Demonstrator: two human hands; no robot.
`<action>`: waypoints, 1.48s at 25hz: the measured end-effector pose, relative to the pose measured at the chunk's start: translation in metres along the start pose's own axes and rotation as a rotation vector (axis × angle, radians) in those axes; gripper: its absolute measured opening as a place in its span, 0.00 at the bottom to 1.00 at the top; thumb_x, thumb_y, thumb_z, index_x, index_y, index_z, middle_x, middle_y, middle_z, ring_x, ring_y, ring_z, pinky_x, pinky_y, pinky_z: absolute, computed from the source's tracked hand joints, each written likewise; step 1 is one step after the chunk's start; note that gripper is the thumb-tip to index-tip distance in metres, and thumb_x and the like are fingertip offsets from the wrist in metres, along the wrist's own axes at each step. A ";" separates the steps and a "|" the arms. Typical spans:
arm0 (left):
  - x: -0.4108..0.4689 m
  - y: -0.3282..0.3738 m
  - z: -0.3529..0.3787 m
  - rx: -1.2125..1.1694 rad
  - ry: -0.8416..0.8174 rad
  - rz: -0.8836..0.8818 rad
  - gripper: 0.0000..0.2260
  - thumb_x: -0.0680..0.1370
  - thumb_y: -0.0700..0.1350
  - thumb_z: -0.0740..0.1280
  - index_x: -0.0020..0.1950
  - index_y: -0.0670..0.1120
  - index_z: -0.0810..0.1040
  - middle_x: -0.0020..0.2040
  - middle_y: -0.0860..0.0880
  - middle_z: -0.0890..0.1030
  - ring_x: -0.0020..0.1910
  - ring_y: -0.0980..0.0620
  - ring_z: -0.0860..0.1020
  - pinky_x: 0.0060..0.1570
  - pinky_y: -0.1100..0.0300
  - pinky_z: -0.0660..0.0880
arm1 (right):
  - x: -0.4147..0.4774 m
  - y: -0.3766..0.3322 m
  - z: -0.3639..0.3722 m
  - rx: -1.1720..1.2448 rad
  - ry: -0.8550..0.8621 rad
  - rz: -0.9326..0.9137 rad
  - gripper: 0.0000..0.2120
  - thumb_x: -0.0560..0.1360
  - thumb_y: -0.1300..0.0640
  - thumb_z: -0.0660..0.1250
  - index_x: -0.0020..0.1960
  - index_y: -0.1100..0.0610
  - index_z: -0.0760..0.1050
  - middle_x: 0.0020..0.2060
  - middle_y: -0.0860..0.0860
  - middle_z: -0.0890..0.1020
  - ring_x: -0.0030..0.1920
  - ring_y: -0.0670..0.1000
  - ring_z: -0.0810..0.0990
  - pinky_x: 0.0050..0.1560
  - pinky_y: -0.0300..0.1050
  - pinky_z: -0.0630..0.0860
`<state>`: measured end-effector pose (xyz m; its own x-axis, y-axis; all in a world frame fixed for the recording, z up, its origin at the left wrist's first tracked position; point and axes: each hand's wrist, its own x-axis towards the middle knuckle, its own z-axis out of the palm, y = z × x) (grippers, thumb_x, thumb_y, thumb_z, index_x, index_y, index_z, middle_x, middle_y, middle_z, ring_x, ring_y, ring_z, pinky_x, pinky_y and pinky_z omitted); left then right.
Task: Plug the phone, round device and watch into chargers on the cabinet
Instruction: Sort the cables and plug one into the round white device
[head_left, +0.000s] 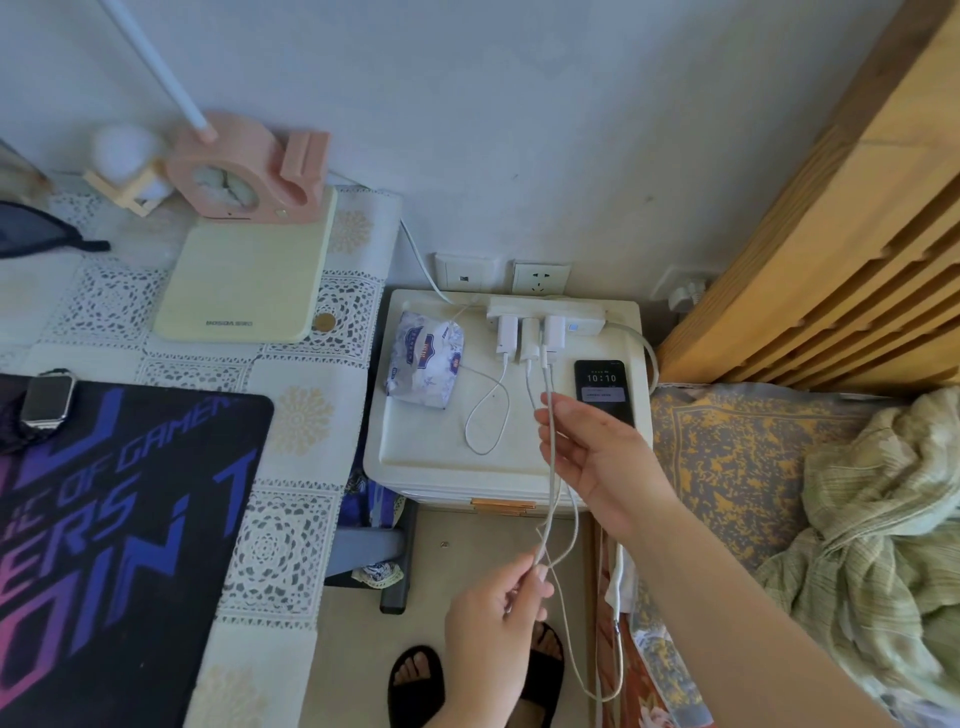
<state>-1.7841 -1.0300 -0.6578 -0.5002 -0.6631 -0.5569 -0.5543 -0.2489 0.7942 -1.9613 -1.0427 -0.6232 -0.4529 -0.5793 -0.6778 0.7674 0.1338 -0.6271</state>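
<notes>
A black phone (604, 388) lies face up on the right side of the white cabinet (415, 457), its screen lit. Behind it a white power strip (587, 313) holds three white chargers (530, 336) with cables. My right hand (597, 457) hovers over the cabinet's front right, fingers loosely curled around grey charging cables (550, 467). Lower down, in front of the cabinet, my left hand (493, 623) pinches the same cables. A square watch (48, 400) rests on the desk at the far left. The round device is not in view.
A tissue pack (425, 358) lies on the cabinet's left. A thin white cable (488, 415) loops across its middle. The desk on the left carries a black mouse mat (114, 519), a pale pad (244, 280) and a pink clock (244, 176). A bed (779, 467) borders the right.
</notes>
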 end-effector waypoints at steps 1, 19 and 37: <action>0.000 0.001 -0.002 -0.029 0.002 -0.016 0.10 0.78 0.47 0.66 0.52 0.63 0.80 0.39 0.59 0.85 0.32 0.60 0.81 0.43 0.64 0.78 | 0.000 -0.004 0.002 0.055 -0.024 -0.006 0.09 0.77 0.59 0.64 0.54 0.59 0.80 0.42 0.52 0.84 0.41 0.47 0.81 0.45 0.39 0.81; 0.022 0.077 -0.165 0.004 0.395 0.322 0.20 0.77 0.45 0.66 0.69 0.51 0.72 0.63 0.56 0.78 0.61 0.60 0.75 0.62 0.62 0.70 | -0.043 0.001 0.118 -0.022 -0.176 -0.076 0.09 0.76 0.61 0.65 0.54 0.60 0.80 0.38 0.51 0.83 0.37 0.47 0.81 0.40 0.40 0.81; 0.048 -0.004 -0.397 0.229 0.886 0.123 0.22 0.77 0.51 0.67 0.70 0.47 0.72 0.68 0.46 0.75 0.65 0.46 0.73 0.65 0.52 0.69 | -0.062 0.087 0.227 -0.363 -0.262 -0.007 0.08 0.77 0.62 0.65 0.53 0.58 0.81 0.39 0.52 0.83 0.38 0.47 0.80 0.39 0.39 0.81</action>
<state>-1.5416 -1.3410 -0.5906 0.0756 -0.9971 -0.0072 -0.6965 -0.0580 0.7152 -1.7635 -1.1776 -0.5483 -0.2910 -0.7590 -0.5824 0.5347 0.3758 -0.7569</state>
